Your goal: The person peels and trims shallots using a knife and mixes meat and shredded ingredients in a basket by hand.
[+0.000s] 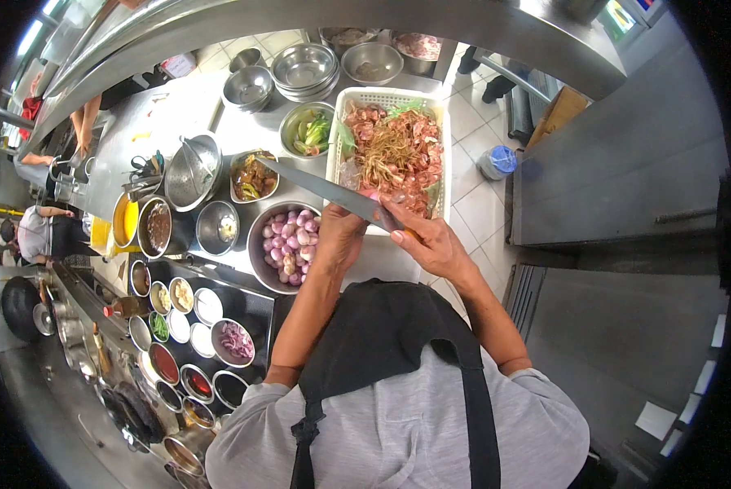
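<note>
A large kitchen knife (326, 189) is in my right hand (435, 242), its handle in the closed fingers and its broad blade pointing left. My left hand (341, 235) is closed just below the blade. At its fingertips shows a small pink piece that looks like a shallot (371, 194), mostly hidden by the knife and fingers. Left of my left wrist stands a steel bowl of purple-pink shallots (288, 240). Beyond my hands lies a white plastic basket (339, 102) filled with raw red meat (418, 134) and a heap of brown, root-like strands (394, 151).
Steel bowls (304, 65) are stacked at the back, near a bowl of cut greens (310, 132). A strainer (193, 171) and a dish of brown food (253, 177) stand left. Several seasoning containers (163, 363) fill the lower left. Other people (44, 232) work far left.
</note>
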Demonstrator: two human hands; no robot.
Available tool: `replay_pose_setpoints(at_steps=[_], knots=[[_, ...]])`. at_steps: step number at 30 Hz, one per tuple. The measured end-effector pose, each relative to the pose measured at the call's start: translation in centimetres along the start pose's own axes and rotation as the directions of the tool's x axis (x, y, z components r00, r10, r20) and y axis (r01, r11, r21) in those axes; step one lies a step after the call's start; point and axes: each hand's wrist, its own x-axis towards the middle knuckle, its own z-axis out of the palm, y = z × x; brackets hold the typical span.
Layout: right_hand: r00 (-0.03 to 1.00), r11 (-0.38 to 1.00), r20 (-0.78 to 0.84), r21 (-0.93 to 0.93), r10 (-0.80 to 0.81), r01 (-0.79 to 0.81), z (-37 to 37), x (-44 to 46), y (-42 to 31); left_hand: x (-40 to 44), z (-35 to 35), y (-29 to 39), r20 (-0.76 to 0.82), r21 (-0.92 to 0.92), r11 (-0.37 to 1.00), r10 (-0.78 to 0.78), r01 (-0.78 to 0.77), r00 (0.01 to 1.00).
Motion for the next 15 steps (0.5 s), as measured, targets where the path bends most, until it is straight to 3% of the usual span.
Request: replay_pose_setpoints(at_steps=[3, 5, 6, 8, 9, 11, 15], knots=[[0.999, 0.999, -0.024, 0.025, 0.024, -0.024, 0.2, 0.2, 0.0, -0.5, 0.5, 0.3, 0.005, -0.012, 0.998, 0.061, -0.061, 0.998], [0.977, 0.978, -0.114, -0.122, -0.182, 0.168, 0.6, 0.5, 0.8, -0.5, 0.4, 0.4, 0.029, -0.021, 0.998, 0.066, -0.065, 0.997], [0.977, 0.978, -0.113, -0.121, -0.182, 0.169, 0.7, 0.3, 1.0, -0.6, 0.3, 0.5, 0.055, -0.029, 0.997, 0.07, -0.068, 0.996], [0.992, 0.962, 0.014, 0.242, 0.124, -0.123, 0.8, -0.3, 1.2, -0.4, 0.0, 0.4, 0.084, -0.034, 0.997, 0.07, -0.068, 0.994], [0.992, 0.962, 0.013, 0.242, 0.124, -0.123, 1.0, -0.4, 1.5, -0.3, 0.0, 0.3, 0.114, -0.039, 0.997, 0.072, -0.068, 0.991], [0.978, 0.864, 0.04, 0.462, 0.206, -0.201, 1.6, -0.5, 2.1, -0.2, 0.0, 0.2, 0.094, -0.003, 0.998, 0.056, -0.056, 0.994], [0.924, 0.795, 0.06, 0.491, 0.378, -0.357, 0.8, -0.1, 0.9, -0.6, 0.6, 1.0, 0.04, 0.084, 0.996, -0.029, 0.025, 0.999]])
